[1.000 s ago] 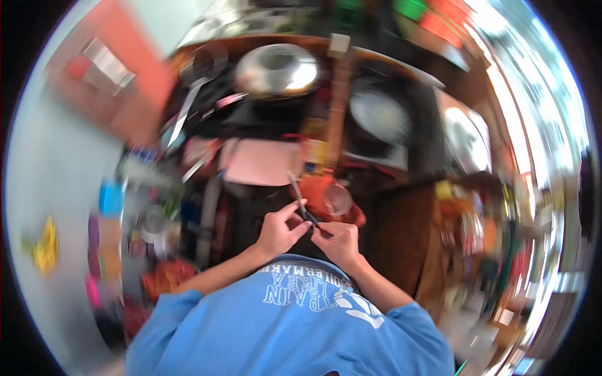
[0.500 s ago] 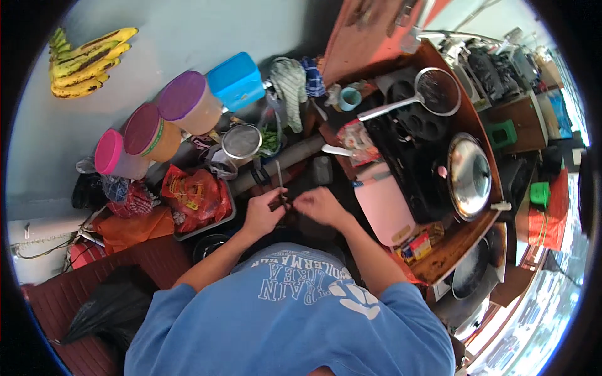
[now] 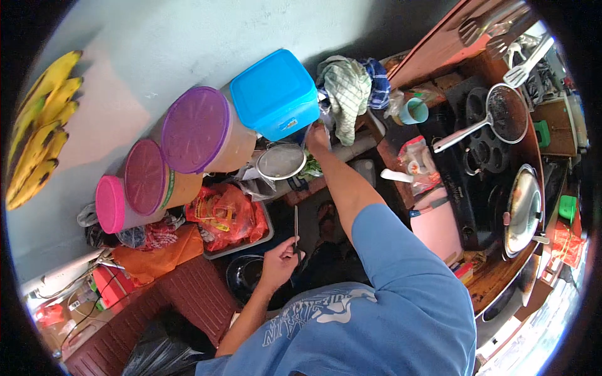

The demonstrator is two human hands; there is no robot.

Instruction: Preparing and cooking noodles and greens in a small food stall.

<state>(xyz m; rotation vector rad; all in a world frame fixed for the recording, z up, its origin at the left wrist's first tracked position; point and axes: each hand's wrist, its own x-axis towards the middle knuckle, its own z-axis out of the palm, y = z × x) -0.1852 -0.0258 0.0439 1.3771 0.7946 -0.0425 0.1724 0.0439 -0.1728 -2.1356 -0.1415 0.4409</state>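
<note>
My left hand (image 3: pixel 281 263) is closed round the dark handle of what looks like scissors (image 3: pixel 296 219), their narrow steel blades pointing up. My right hand (image 3: pixel 317 136) reaches to a clear plastic bag (image 3: pixel 326 123) just below the blue lidded box (image 3: pixel 273 94); its fingers look closed, though what they grip is hidden. A round mesh strainer (image 3: pixel 281 161) and some green leaves (image 3: pixel 312 166) lie just below that hand. A green checked cloth (image 3: pixel 345 94) hangs to its right.
Lidded tubs (image 3: pixel 191 128) and a red bag in a tray (image 3: pixel 232 213) stand on the left, beside bananas (image 3: pixel 44 125). At right are a pink board (image 3: pixel 433 232), a black stove with a mould pan (image 3: pixel 483 144), a skimmer (image 3: pixel 505 113) and a lidded pan (image 3: pixel 522 207).
My view has turned left from the stove toward the wall. My right hand has left the scissors and reached forward to beside the blue box; my left hand still holds them.
</note>
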